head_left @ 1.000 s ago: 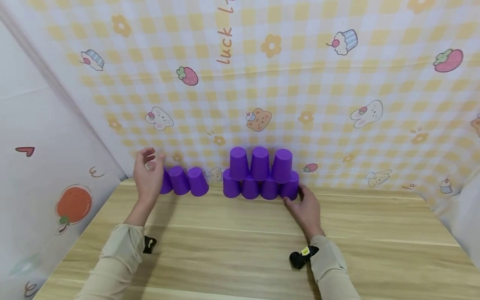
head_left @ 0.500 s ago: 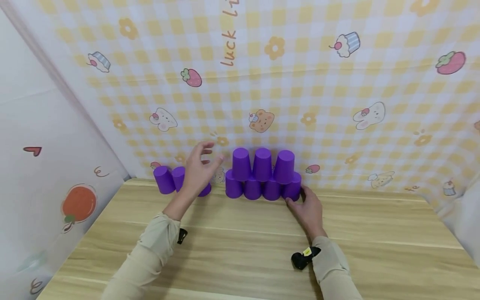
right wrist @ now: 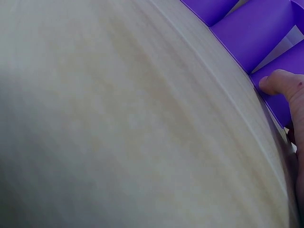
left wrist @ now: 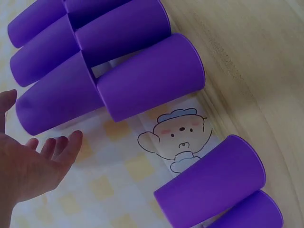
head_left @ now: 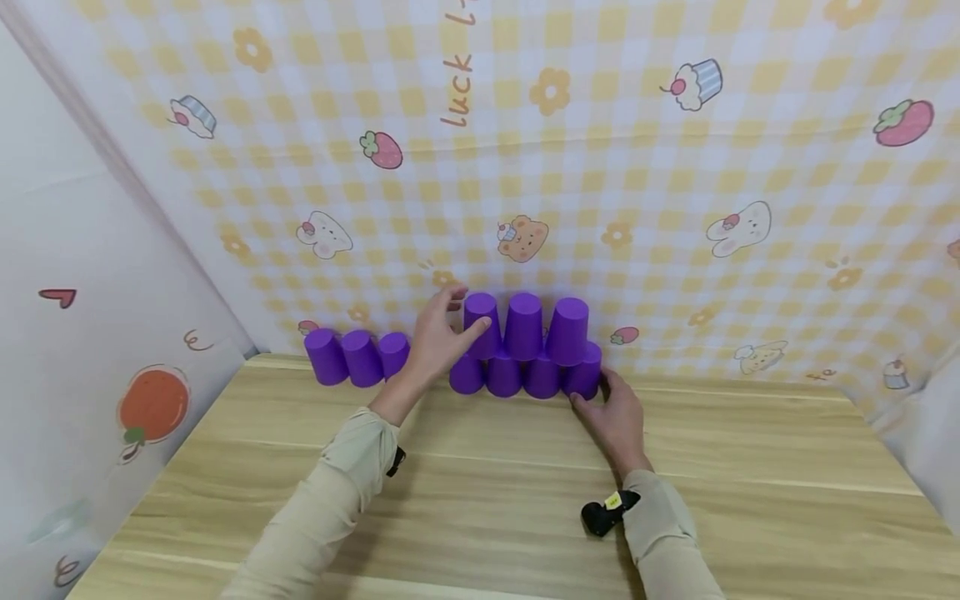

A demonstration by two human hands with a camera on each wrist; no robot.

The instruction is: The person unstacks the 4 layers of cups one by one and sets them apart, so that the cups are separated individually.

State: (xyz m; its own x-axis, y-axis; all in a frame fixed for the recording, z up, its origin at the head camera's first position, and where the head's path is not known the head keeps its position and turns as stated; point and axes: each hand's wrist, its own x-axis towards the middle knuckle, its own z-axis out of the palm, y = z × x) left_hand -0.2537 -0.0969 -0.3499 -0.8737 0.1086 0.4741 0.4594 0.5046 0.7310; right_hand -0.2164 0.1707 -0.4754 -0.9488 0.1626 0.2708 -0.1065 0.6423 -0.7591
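Purple cups stand upside down in two tiers against the wall, with three upper cups bridging the lower row. My left hand (head_left: 437, 340) is beside the left upper cup (head_left: 481, 308), its thumb in front. In the left wrist view, the fingers (left wrist: 66, 153) are spread around that cup's closed end, with a gap showing between fingertips and cup. At the other end, my right hand (head_left: 619, 417) holds the rightmost lower cup (head_left: 583, 368). The right wrist view shows its thumb (right wrist: 275, 81) pressed on the cup's side near the rim; the other fingers are mostly hidden.
Three more purple cups (head_left: 360, 358) stand upside down in a row to the left, the nearest partly covered by my left wrist. A yellow checked cloth (head_left: 645, 183) hangs behind the wooden table (head_left: 480, 500). A white sheet (head_left: 67, 233) hangs at the left.
My left hand has moved right, from over the separate row of cups to the left upper cup of the stack. The right hand has stayed at the rightmost lower cup.
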